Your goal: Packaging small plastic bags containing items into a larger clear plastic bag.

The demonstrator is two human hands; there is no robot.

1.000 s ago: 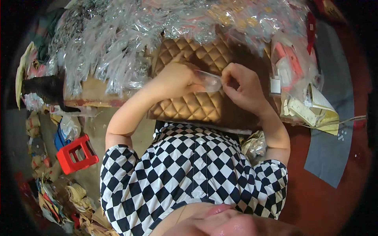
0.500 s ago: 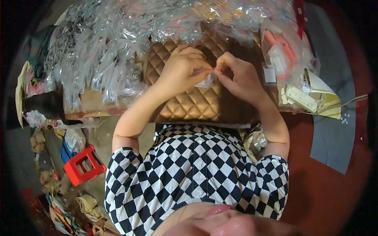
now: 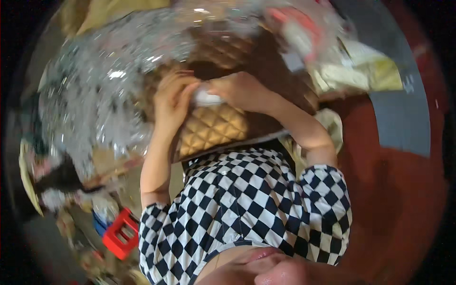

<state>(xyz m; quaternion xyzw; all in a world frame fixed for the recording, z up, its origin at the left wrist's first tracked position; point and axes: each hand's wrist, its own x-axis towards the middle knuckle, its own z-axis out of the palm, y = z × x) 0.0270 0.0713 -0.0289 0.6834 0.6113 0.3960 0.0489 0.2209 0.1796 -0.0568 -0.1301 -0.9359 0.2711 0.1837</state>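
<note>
Between my hands, over a brown quilted pad (image 3: 213, 130), is a small white packet (image 3: 207, 96), blurred by motion. My left hand (image 3: 173, 97) has its fingers bent at the packet's left edge, the thumb side toward it. My right hand (image 3: 241, 92) pinches its right edge, with the back of the hand hiding most of those fingertips. A large heap of small clear plastic bags (image 3: 104, 99) covers the table left of the pad and reaches round behind it.
To the right of the pad lie a clear bag with pink and white contents (image 3: 301, 31) and yellowish papers (image 3: 384, 73). A red plastic stool (image 3: 121, 233) stands on the floor at lower left, among scattered scraps. A grey mat (image 3: 403, 123) lies on the red floor at right.
The whole view has turned and shifted. My hands, still together at the packet, have moved left over the pad, and more of the packet's white face shows between them.
</note>
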